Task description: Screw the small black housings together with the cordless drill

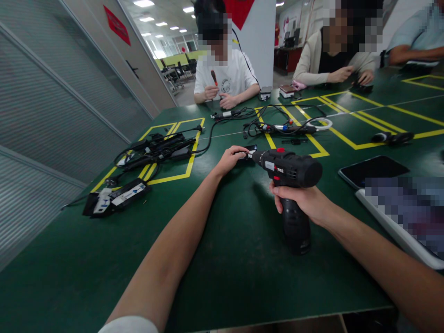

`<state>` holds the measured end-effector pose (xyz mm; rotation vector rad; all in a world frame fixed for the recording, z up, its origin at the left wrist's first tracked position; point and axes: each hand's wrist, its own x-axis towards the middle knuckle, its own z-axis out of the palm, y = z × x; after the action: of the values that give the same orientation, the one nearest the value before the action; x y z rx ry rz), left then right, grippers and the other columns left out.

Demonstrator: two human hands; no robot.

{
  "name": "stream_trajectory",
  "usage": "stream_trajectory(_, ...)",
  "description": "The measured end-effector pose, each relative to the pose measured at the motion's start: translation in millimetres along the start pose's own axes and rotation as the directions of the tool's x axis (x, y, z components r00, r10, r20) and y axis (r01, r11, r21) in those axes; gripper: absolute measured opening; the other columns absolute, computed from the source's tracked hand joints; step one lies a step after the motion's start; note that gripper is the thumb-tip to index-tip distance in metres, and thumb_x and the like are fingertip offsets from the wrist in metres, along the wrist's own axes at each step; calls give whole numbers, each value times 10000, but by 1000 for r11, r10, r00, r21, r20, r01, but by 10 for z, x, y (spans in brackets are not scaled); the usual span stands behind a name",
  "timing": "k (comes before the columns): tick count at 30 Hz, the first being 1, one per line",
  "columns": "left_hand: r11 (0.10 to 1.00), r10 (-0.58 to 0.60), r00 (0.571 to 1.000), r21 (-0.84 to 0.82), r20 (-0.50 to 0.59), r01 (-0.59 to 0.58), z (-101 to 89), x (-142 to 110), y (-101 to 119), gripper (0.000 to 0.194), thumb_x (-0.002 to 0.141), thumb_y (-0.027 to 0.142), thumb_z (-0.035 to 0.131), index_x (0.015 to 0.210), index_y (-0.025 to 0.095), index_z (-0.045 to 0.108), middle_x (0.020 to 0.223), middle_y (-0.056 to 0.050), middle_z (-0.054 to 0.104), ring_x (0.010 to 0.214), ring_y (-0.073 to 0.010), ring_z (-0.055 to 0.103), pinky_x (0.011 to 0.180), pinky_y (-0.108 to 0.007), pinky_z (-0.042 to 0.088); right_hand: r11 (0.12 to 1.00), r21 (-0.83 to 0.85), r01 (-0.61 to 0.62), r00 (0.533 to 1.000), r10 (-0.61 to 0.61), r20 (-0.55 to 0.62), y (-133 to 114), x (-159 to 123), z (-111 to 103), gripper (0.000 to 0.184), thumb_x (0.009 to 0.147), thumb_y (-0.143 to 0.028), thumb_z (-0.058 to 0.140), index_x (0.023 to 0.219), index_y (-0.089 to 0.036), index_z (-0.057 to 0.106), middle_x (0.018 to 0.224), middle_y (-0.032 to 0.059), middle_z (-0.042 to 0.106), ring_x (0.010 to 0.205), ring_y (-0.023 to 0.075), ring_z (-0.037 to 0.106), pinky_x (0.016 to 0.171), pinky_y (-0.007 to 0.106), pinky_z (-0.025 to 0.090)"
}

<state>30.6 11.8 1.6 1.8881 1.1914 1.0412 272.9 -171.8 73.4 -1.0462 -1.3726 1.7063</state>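
A black cordless drill [289,169] with red switches is gripped in my right hand [301,199], its battery base hanging just over the table. The drill points left and away from me. Its tip meets a small dark piece [251,151] on the green table [222,259]. My left hand [231,159] is at that piece, fingers curled over its left side. Whether the fingers pinch the piece or press it down is hard to see, and its kind does not show. The tip itself is partly hidden by my fingers.
Black cables and tools [166,148] lie in a yellow-taped area at the left, near black-and-white packets [118,196]. More corded tools [284,128] lie beyond the drill. A tablet [374,171] is at the right. Across the table, a person holds a screwdriver [214,77]; other people sit farther right.
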Motion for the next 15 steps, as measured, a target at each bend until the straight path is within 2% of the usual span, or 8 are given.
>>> stream_trajectory(7,1000,13,1000,12,0,-13,4,-14,44,238,756,280,596,932,208,738,1047,-41,690,1106,-221,570,1053,-365,396,999,11,33,999,-33,2,33,12,-6,140,807,-313,651,846,-184,613,589,-4,617,518,147,559,590,313,419)
stream_trajectory(15,1000,6,1000,2,-6,-6,0,-13,45,234,750,275,600,928,211,739,1051,-41,689,1096,-220,575,1046,-363,402,1000,16,12,1000,-12,0,11,1,1,150,802,-320,655,848,-185,609,576,2,618,529,156,565,582,307,422)
